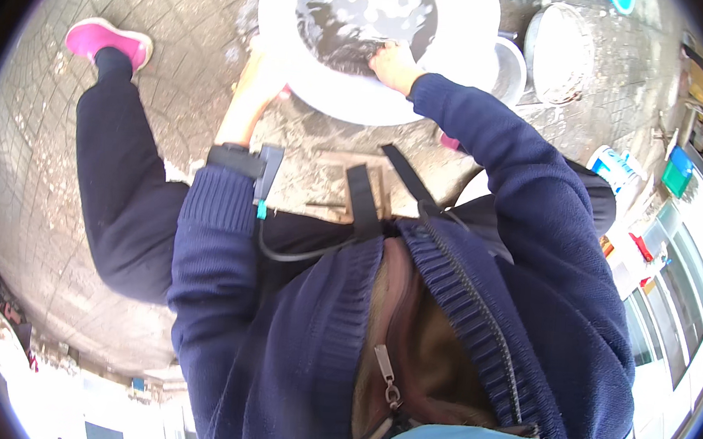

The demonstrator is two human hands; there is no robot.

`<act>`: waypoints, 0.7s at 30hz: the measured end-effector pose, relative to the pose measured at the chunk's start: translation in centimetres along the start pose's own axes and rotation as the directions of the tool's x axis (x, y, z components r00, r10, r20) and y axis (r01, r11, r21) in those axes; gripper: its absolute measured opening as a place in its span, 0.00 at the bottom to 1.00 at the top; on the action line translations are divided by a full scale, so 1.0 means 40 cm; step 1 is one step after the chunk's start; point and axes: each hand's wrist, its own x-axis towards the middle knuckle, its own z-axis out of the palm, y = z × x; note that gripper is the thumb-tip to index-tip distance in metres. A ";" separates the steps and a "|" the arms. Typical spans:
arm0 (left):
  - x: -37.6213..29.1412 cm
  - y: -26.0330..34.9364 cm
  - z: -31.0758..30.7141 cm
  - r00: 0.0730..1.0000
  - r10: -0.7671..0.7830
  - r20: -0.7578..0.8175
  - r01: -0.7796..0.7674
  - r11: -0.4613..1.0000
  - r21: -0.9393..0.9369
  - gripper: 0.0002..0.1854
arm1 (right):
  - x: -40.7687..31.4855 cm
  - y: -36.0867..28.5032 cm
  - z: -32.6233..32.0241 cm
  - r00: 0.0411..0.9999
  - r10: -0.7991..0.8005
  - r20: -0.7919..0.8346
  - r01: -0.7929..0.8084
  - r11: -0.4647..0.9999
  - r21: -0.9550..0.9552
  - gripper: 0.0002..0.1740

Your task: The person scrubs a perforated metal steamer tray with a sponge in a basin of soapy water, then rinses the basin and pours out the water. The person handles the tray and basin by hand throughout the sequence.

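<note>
A wide, round white basin point(361, 99) stands before me, with greyish, rippling water point(367, 16) in its middle. My right hand point(396, 64) is inside the basin at the near edge of the water, its fingers curled; whether they hold anything is hidden. My left hand point(262, 73) is at the basin's left rim. Glare blends it into the white there, so its grip does not show. A dark strap with a small grey device point(269, 166) sits on my left wrist, a cable running from it.
Right of the basin are a smaller pale container point(509, 71) and a round metal pan point(559, 55). A white-and-blue bucket point(612, 169) stands farther right. A blue plastic item point(621, 0) shows at top right. My pink shoe point(108, 41) rests on wet paving point(181, 20).
</note>
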 end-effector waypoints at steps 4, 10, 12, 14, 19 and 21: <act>-0.006 0.005 0.002 0.995 -0.090 0.037 0.091 0.996 -0.014 0.19 | -0.018 0.169 -0.007 0.965 0.086 0.246 -0.012 0.957 -0.289 0.12; 0.003 0.012 0.003 0.990 -0.140 0.020 0.138 0.987 0.088 0.23 | 0.093 0.360 -0.113 0.957 -0.058 -0.284 -0.082 0.885 -0.458 0.12; 0.006 0.012 0.004 0.988 -0.153 0.028 0.148 0.981 0.122 0.25 | 0.142 0.375 -0.176 0.915 -0.172 -0.364 -0.029 0.873 -0.486 0.12; 0.006 0.011 0.005 0.988 -0.153 0.022 0.150 0.985 0.088 0.27 | 0.164 0.399 -0.236 0.882 -0.264 -0.391 0.054 0.880 -0.473 0.14; 0.006 0.010 0.005 0.983 -0.181 0.016 0.178 0.977 0.116 0.28 | 0.150 0.436 -0.200 0.918 -0.158 -0.364 0.030 0.942 -0.333 0.13; 0.005 0.011 0.006 0.983 -0.182 0.010 0.179 0.977 0.116 0.27 | 0.125 0.412 -0.092 0.932 -0.029 -0.362 -0.091 0.947 -0.308 0.10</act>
